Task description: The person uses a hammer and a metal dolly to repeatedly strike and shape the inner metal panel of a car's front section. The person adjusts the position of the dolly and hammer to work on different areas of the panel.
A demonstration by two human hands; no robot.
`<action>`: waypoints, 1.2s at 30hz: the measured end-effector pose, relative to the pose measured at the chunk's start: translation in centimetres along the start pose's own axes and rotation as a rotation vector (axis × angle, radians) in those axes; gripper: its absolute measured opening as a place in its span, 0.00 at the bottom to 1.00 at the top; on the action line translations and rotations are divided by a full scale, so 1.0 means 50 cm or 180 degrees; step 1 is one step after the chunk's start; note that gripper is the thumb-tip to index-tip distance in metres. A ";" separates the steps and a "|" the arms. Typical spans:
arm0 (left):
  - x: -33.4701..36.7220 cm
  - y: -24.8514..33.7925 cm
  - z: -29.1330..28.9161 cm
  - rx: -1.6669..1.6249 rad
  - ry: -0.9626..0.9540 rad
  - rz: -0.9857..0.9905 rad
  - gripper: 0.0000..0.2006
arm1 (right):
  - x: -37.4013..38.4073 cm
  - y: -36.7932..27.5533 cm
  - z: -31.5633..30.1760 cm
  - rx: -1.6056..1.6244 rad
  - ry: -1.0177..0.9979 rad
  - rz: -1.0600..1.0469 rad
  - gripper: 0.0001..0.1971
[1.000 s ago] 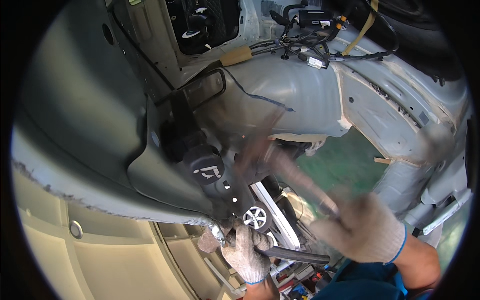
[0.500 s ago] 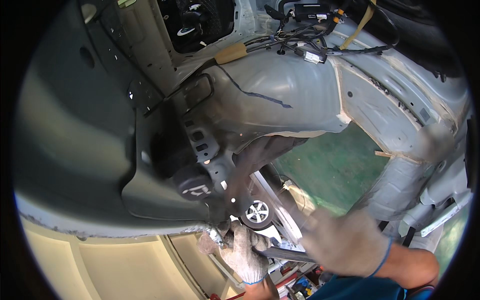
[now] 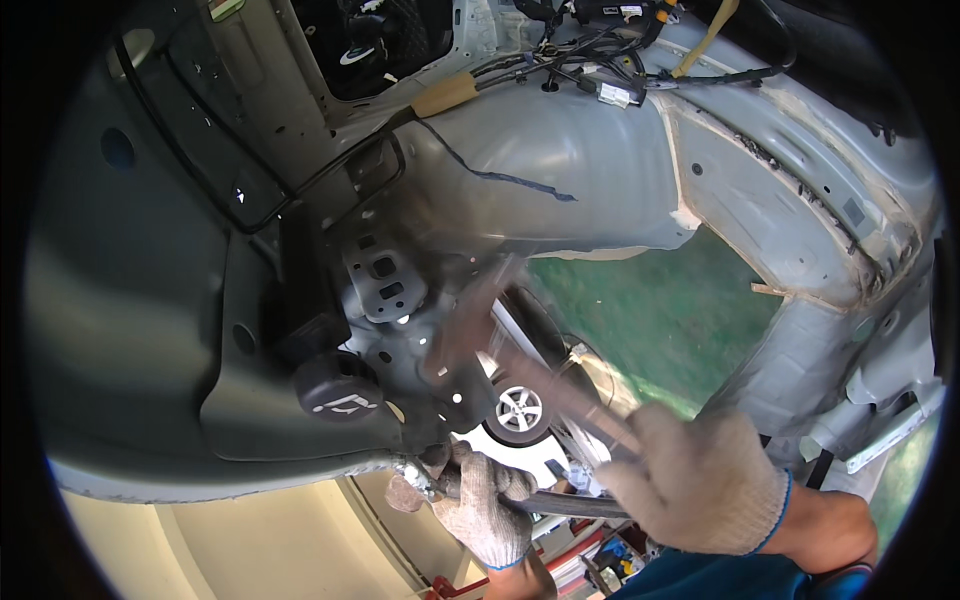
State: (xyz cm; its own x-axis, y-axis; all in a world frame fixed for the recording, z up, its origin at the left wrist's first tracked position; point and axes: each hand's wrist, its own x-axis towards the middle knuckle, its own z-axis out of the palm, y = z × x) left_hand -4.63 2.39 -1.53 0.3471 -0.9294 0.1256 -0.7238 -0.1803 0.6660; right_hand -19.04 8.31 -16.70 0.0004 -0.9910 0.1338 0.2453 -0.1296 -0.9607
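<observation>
1. The hammer (image 3: 570, 390), blurred, lies off the right hand's 10 o'clock side; its long axis runs from 4 o'clock at the handle to 10 at the head.
2. The right hand (image 3: 700, 480), nearer it, is curled around the handle end.
3. The left hand (image 3: 487, 505) sits roughly at 6 o'clock from the hammer's head, fingers wrapped around a dark bar (image 3: 575, 505) that points toward 3 o'clock.
4. At the left hand's 10 o'clock is the grey panel's (image 3: 130, 350) lower edge.
</observation>
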 end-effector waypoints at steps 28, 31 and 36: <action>0.044 0.000 -0.011 0.0630 -0.0312 0.0503 0.08 | 0.019 0.078 0.095 0.1730 -0.0987 0.0771 0.21; 0.048 -0.001 -0.018 0.0640 -0.0257 0.0440 0.08 | 0.014 0.100 0.094 0.2067 -0.0271 0.1166 0.22; 0.055 -0.011 -0.024 0.0827 -0.0184 0.0649 0.07 | 0.015 0.110 0.100 0.2334 -0.0863 0.1160 0.23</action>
State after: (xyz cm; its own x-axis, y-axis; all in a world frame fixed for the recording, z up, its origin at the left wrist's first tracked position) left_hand -2.54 0.33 -0.68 0.1503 -0.9702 0.1901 -0.9053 -0.0578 0.4208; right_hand -12.84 7.00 -20.66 0.4092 -0.9124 -0.0092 0.7489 0.3417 -0.5678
